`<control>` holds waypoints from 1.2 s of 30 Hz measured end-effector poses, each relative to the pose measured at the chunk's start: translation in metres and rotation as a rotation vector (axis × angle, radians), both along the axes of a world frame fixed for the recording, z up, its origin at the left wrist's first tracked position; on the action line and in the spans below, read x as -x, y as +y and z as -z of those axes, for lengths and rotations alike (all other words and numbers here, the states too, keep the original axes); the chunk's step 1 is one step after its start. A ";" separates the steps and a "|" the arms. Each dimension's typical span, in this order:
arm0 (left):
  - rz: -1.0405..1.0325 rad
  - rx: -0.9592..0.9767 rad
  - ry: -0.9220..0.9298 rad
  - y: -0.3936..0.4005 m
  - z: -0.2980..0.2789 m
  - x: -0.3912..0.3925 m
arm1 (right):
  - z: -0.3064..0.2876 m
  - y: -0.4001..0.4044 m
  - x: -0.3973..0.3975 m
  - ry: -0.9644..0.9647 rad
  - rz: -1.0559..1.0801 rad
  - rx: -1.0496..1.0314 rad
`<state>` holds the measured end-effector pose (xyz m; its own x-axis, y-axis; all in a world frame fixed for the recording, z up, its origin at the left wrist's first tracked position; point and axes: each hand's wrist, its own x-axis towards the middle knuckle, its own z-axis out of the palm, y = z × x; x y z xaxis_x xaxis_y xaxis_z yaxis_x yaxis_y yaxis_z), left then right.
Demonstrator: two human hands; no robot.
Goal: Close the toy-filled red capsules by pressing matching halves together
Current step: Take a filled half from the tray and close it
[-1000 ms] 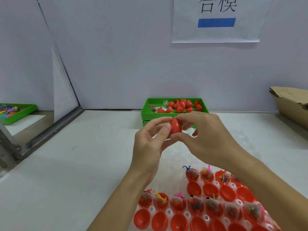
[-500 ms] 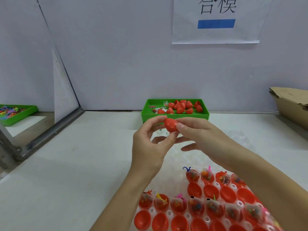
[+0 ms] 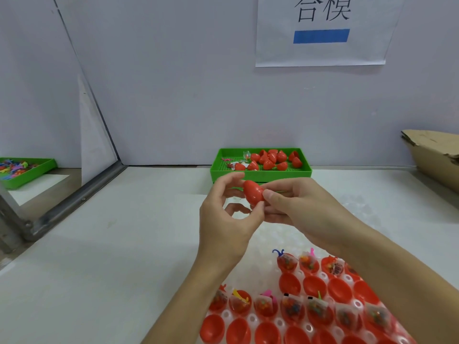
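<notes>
A closed red capsule (image 3: 253, 194) is held in the air between both hands, in front of the green tray. My left hand (image 3: 224, 219) pinches it from the left with thumb and forefinger. My right hand (image 3: 298, 207) pinches its right end with thumb and fingers. Below, a clear holder tray (image 3: 250, 319) carries rows of red capsule halves: several toy-filled halves (image 3: 293, 306) and several empty halves (image 3: 314, 285).
A green tray (image 3: 260, 173) at the back wall holds several closed red capsules (image 3: 269, 158). Another green tray (image 3: 29, 172) with colourful toys sits at the far left behind a metal frame (image 3: 74, 197). A cardboard box (image 3: 434, 157) stands at the right.
The capsule and both hands have shifted slightly left and lower. My right hand has drawn back from covering the capsule to pinching its right end.
</notes>
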<state>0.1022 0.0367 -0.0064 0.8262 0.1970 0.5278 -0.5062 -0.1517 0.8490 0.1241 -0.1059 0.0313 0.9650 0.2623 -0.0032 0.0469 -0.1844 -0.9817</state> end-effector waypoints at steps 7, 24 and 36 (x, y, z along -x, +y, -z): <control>-0.067 -0.177 -0.060 0.001 0.001 0.001 | 0.002 0.003 0.002 -0.175 0.093 0.149; 0.213 0.239 0.102 0.011 -0.008 0.000 | -0.004 -0.002 0.003 -0.073 -0.045 -0.157; 0.317 0.280 0.115 0.009 -0.007 0.001 | -0.004 0.000 0.004 -0.097 0.058 -0.182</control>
<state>0.1016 0.0461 0.0007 0.9192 0.0467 0.3909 -0.3902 0.2400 0.8889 0.1203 -0.1061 0.0350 0.9719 0.1941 0.1332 0.1376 -0.0093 -0.9904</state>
